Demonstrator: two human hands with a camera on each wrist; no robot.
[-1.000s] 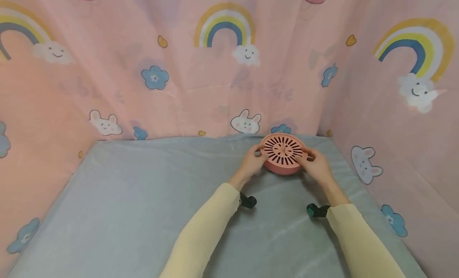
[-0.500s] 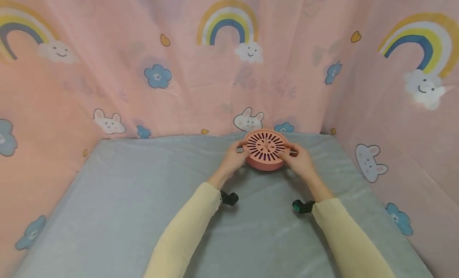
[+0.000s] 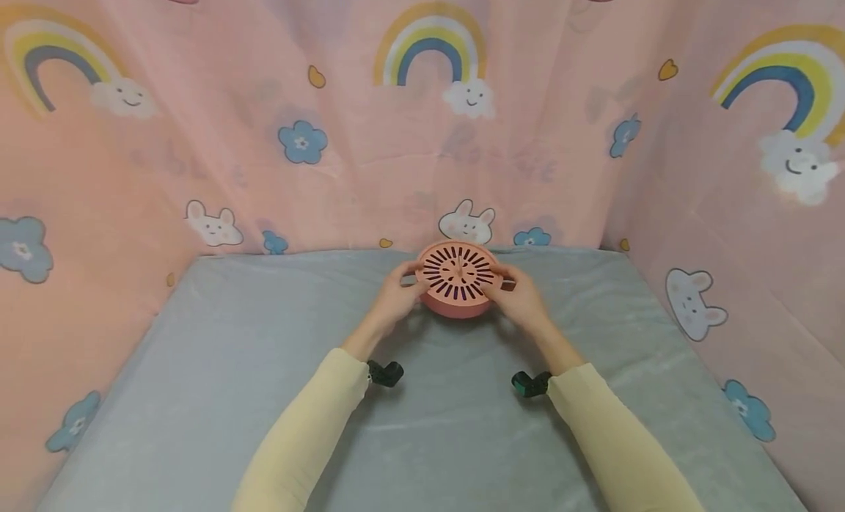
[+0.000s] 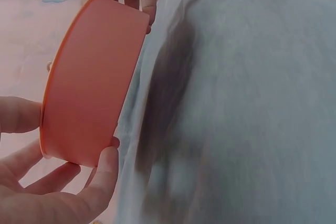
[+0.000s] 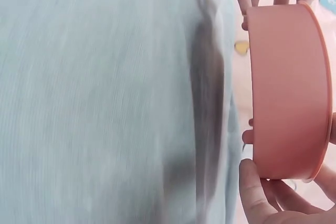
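Between both hands is a round pink box [image 3: 460,306], possibly a mosquito coil holder, with dark slots fanning out across its lid and seed-shaped holes at the middle. My left hand [image 3: 394,295] grips its left edge, thumb on the near side of the rim. On the opposite edge, my right hand [image 3: 523,298] holds it the same way. The smooth side wall [image 4: 97,77] fills much of the left wrist view. Small feet [image 5: 248,137] poke out from its underside in the right wrist view. A shadow lies on the cloth beneath, and the box appears raised off it.
A grey-blue cloth [image 3: 422,439] covers the table. Pink curtains [image 3: 343,182] printed with rainbows, flowers and rabbits stand behind it and along both sides. Dark wrist-camera mounts [image 3: 386,373] stick out inward from the cuffs.
Both hands have carried the pink box leftward along the back of the table, from the right part towards the middle. The grip looks the same throughout. The head view has shifted slightly.
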